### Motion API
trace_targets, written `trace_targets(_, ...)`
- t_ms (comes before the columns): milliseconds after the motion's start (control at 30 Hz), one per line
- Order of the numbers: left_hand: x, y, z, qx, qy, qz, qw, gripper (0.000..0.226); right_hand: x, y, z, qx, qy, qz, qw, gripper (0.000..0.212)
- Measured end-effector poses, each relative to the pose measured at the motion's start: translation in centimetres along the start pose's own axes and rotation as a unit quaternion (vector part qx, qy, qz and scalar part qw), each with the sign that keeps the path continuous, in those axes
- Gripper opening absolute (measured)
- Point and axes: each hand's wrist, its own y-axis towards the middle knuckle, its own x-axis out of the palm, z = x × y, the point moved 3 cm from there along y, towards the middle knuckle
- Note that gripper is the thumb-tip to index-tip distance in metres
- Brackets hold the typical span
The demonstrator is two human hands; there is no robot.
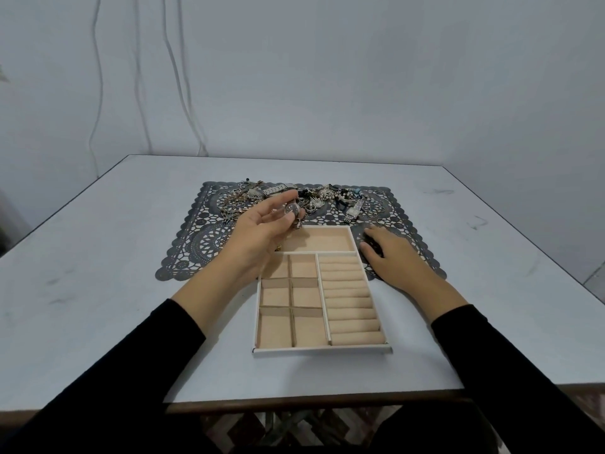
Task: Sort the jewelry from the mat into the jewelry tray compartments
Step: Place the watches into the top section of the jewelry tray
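A beige jewelry tray (pixel 322 349) with a white rim lies in front of me, half on a dark lace mat (pixel 193 244). Its compartments look bare: a wide one at the far end, several square ones on the left, ring rolls on the right. My left hand (pixel 262 234) hovers over the tray's far left corner, fingers shut on a silver wristwatch (pixel 292 211) whose band hangs down. My right hand (pixel 389 253) rests flat on the mat beside the tray's right rim, holding nothing. A heap of jewelry (pixel 327 194) lies along the mat's far edge, including another silver watch (pixel 353 211).
The pale table (pixel 98 290) has bare surface on both sides of the mat. Its front edge runs just behind the tray's near rim. A plain wall with hanging white cables (pixel 176 77) stands behind the table.
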Motion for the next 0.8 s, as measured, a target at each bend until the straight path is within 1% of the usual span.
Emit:
trace_targets(133,0.5,0.0,0.1,-0.031,-0.107,-0.006,0.994,0.044,0.1,0.0,0.1,0.002,0.002,-0.001,1.0,0.048)
trace_targets(200,0.5,0.0,0.2,-0.038,-0.129,-0.01,0.991,0.046,0.2,0.0,0.1,0.003,0.002,-0.002,1.0,0.048)
trace_targets(267,0.4,0.1,0.1,-0.044,-0.122,-0.01,0.992,0.047,0.2,0.1,0.2,0.004,0.003,-0.004,1.0,0.049)
trace_targets(333,0.2,0.1,0.0,-0.036,-0.079,-0.018,0.996,0.048,0.3,0.1,0.2,0.004,0.005,-0.006,1.0,0.049)
trace_targets(400,-0.1,0.1,-0.1,-0.011,0.01,-0.03,0.999,0.048,0.3,0.1,0.2,0.004,0.004,-0.007,1.0,0.049)
trace_targets(500,-0.3,-0.3,0.0,0.015,0.144,-0.039,0.989,0.048,0.2,0.1,0.2,0.005,0.004,-0.007,1.0,0.049)
trace_targets(567,-0.2,-0.5,0.1,0.018,0.198,-0.042,0.979,0.051,0.3,0.1,0.3,0.004,0.003,-0.008,1.0,0.049)
trace_targets(667,0.2,-1.0,0.4,0.022,0.245,-0.045,0.968,0.052,0.3,0.2,0.3,0.004,0.003,-0.01,1.0,0.049)
trace_targets(800,0.4,-1.3,0.4,0.015,0.254,-0.066,0.965,0.05,0.2,0.1,0.3,0.003,0.005,-0.011,1.0,0.049)
